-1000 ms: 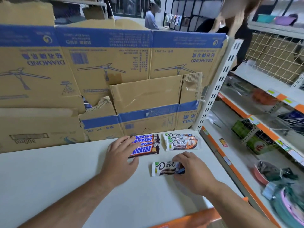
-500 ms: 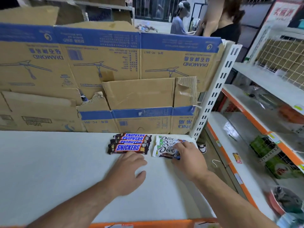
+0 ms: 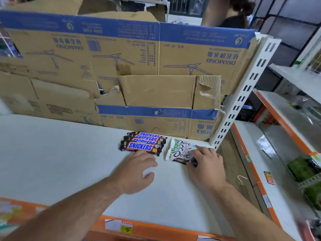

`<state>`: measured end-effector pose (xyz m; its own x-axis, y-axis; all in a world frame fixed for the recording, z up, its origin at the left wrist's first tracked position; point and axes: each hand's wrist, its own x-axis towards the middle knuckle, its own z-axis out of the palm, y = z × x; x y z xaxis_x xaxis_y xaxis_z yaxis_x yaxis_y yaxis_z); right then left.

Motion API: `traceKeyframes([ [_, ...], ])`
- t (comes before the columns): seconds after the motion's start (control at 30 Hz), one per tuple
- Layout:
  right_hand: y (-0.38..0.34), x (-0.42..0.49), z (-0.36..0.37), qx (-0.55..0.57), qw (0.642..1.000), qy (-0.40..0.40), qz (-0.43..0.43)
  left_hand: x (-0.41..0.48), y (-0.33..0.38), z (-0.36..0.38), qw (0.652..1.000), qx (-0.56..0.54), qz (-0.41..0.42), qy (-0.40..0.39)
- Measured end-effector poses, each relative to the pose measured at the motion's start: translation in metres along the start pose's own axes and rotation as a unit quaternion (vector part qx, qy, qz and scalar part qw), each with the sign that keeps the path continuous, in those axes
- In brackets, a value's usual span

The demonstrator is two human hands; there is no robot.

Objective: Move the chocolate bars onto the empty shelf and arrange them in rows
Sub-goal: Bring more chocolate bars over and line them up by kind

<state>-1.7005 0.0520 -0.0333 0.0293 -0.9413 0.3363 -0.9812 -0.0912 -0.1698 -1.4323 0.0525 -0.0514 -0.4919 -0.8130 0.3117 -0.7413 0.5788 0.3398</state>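
Dove bar point(image 3: 177, 154) slid rearward, right hand point(image 3: 206, 164) gripping it

Snickers bars point(image 3: 141, 146): 4 labels show, each rear bar overlapped by the one in front; only the front bar shows whole. Dove bars point(image 3: 178, 154): 3 overlap, right ends covered by the right hand point(image 3: 206, 164). Its underside is hidden, so pinch or press can't be told. Left hand point(image 3: 137, 169): fingertips just beside the front Snickers, contact unclear. Both forearms cut off at the bottom edge. Person point(image 3: 232, 16) behind the cardboard point(image 3: 121, 54): lower body hidden, head cut by the top edge. Cardboard small print blurred. Price tag point(image 3: 127, 229) on the shelf rim point(image 3: 165, 231): 5 legible, rest too small. Green packs point(image 3: 302, 168) at right blurred; bottom-right corner smeared.
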Motion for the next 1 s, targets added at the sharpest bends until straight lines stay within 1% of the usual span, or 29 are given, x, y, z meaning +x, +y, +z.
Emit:
traceKeyframes([
  [0.43,0.009,-0.007,0.006,0.001,0.998,0.046,-0.051,0.0,0.004,-0.002,0.999,0.022,-0.007,-0.024],
  [0.53,0.008,-0.003,0.003,-0.017,0.998,0.033,-0.056,0.0,0.006,-0.004,0.999,0.032,0.0,-0.026],
  [0.63,0.004,-0.002,-0.001,-0.027,0.999,0.006,-0.042,-0.002,0.009,-0.006,0.999,0.033,0.015,-0.026],
  [0.7,-0.003,-0.009,-0.006,-0.024,0.999,-0.004,-0.032,-0.005,0.011,-0.011,0.999,0.034,0.006,-0.022],
  [0.77,-0.017,-0.019,-0.011,-0.011,0.999,0.0,-0.039,-0.011,0.009,-0.019,0.999,0.024,-0.022,-0.012],
  [0.83,-0.041,-0.028,-0.017,0.018,0.998,-0.004,-0.058,-0.023,0.002,-0.03,0.999,0.025,-0.036,-0.019],
  [0.9,-0.071,-0.035,-0.021,0.033,0.996,-0.032,-0.081,-0.038,-0.011,-0.044,0.997,0.043,-0.053,-0.039],
  [1.0,-0.126,-0.042,-0.022,0.034,0.989,-0.087,-0.113,-0.067,-0.036,-0.071,0.99,0.069,-0.105,-0.059],
])
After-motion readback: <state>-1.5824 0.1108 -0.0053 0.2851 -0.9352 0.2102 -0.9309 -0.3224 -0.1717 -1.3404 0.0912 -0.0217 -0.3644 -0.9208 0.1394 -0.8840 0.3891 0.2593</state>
